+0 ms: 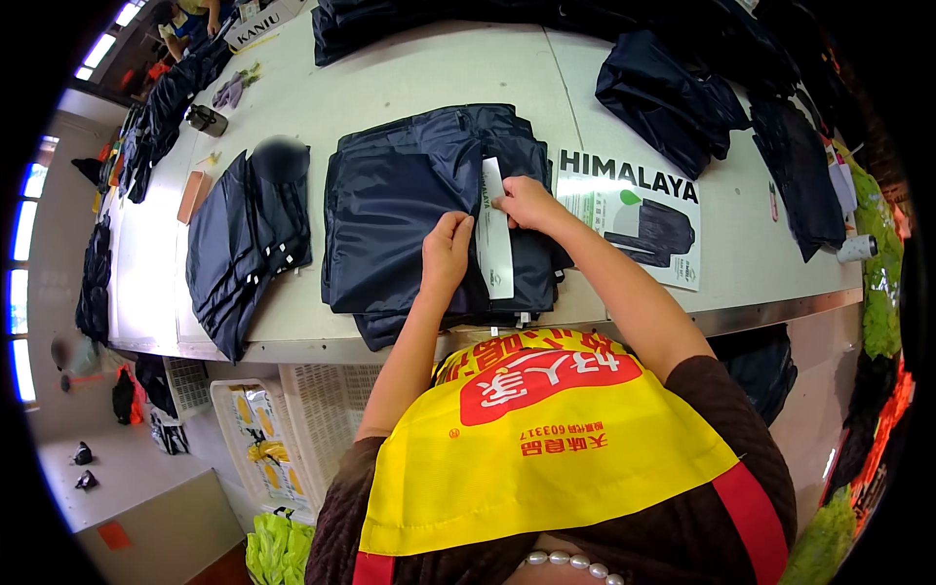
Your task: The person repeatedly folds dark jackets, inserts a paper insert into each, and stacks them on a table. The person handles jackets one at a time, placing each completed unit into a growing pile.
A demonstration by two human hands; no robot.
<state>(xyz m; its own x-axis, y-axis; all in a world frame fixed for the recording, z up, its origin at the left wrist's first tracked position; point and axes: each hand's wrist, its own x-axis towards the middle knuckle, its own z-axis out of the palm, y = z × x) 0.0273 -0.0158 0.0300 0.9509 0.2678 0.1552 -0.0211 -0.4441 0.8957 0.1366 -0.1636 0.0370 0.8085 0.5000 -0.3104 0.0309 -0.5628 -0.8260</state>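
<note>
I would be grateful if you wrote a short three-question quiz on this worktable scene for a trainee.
1. True or false: the printed sheet lies to the right of the dark garment stack.
2. What colour is the apron? (a) green (b) yellow (c) white
3. Fill in the blank: between the left hand and the right hand shows a long, narrow ____.

Key: 1. True. 2. b. 3. White strip.

left hand point(446, 252): curled, grip unclear | right hand point(526, 203): pinching
</note>
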